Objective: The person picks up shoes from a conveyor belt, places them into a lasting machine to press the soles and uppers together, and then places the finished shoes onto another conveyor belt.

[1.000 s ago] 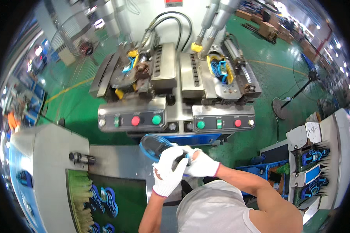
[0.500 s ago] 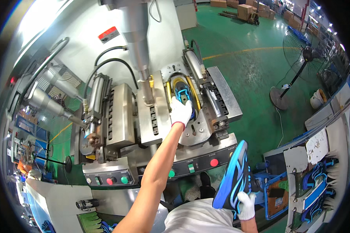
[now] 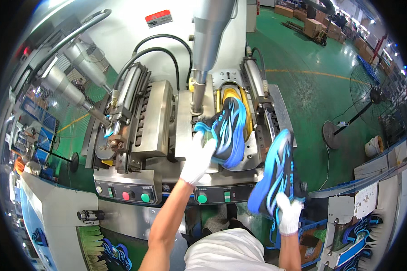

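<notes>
My gloved left hand grips a black and blue sneaker by its collar and tongue. That shoe is tilted on its side, raised over the right-hand mould of a metal press, and its sole edge fades from light blue to purple. Behind it shows the yellow-lined cavity of the press, partly hidden by the shoe. On the right, my gloved right hand is closed on a second matching sneaker near its heel opening, toe pointing up and away. Loose laces hang below that hand.
A steel press cylinder comes down left of the mould. Buttons line the front control panel. At right stand a floor fan and a brush-edged opening with more shoes. Another opening with shoes is at lower left.
My left hand has lifted the first sneaker out of the press cavity, turning it on its side. The second sneaker in my right hand has risen closer to the press. The view has shifted.
</notes>
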`<control>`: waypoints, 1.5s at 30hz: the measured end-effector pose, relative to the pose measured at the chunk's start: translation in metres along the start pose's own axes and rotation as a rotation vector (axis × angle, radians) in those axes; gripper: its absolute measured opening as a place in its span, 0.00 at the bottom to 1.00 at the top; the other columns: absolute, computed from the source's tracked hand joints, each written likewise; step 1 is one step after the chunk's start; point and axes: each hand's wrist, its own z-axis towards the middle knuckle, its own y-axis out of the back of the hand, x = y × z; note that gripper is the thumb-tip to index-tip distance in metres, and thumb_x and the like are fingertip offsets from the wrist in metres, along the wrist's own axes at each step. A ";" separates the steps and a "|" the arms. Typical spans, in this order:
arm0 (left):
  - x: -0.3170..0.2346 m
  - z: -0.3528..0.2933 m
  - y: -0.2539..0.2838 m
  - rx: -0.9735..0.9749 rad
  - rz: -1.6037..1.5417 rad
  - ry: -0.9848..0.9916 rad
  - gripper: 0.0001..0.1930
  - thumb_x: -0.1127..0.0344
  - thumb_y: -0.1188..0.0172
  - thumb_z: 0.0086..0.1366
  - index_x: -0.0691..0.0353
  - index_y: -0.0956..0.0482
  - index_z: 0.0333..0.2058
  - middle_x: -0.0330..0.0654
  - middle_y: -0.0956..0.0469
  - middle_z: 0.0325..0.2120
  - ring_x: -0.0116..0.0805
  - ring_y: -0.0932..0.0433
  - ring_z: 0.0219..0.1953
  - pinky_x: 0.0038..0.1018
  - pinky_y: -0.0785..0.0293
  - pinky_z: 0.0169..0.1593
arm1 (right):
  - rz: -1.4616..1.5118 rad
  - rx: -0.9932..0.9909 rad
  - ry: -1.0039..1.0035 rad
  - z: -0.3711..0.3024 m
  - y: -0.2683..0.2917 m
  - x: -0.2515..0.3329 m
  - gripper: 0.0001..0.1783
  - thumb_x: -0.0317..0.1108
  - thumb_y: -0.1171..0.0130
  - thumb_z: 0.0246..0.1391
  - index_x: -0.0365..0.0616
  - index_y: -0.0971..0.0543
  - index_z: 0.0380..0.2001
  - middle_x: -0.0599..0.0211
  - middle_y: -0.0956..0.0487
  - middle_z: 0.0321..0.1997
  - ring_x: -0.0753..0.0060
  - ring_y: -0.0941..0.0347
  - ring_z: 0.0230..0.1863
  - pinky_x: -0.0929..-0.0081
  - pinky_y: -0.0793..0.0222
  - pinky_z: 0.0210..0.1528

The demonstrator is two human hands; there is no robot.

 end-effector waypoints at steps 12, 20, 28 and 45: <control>0.050 -0.386 0.178 -0.229 0.036 0.570 0.35 0.76 0.46 0.65 0.73 0.44 0.71 0.54 0.31 0.64 0.40 0.31 0.66 0.32 0.38 0.69 | -1.343 0.378 0.504 0.326 -0.244 -0.112 0.22 0.46 0.40 0.46 0.36 0.15 0.33 0.39 0.18 0.46 0.42 0.20 0.49 0.55 0.24 0.54; 0.229 -0.447 0.140 -0.972 0.401 0.766 0.37 0.64 0.38 0.65 0.66 0.43 0.68 0.60 0.28 0.59 0.53 0.27 0.61 0.43 0.33 0.66 | -1.145 0.530 0.451 0.307 -0.252 -0.090 0.21 0.49 0.28 0.46 0.39 0.18 0.28 0.61 0.17 0.31 0.66 0.19 0.37 0.62 0.25 0.42; 0.238 -0.434 0.146 -1.045 0.282 0.882 0.42 0.58 0.29 0.57 0.68 0.40 0.64 0.64 0.27 0.53 0.63 0.26 0.58 0.52 0.31 0.61 | -0.710 0.715 0.884 -0.013 -0.198 -0.102 0.44 0.38 0.36 0.64 0.34 0.45 0.74 0.40 0.41 0.76 0.47 0.38 0.74 0.57 0.42 0.75; 0.357 -0.604 0.478 -1.277 0.923 0.808 0.21 0.47 0.44 0.70 0.61 0.19 0.45 0.55 0.22 0.47 0.55 0.24 0.51 0.48 0.28 0.55 | -1.709 1.206 0.452 -0.206 -0.149 -0.165 0.50 0.50 0.30 0.48 0.35 0.37 0.69 0.37 0.38 0.73 0.38 0.45 0.75 0.57 0.46 0.76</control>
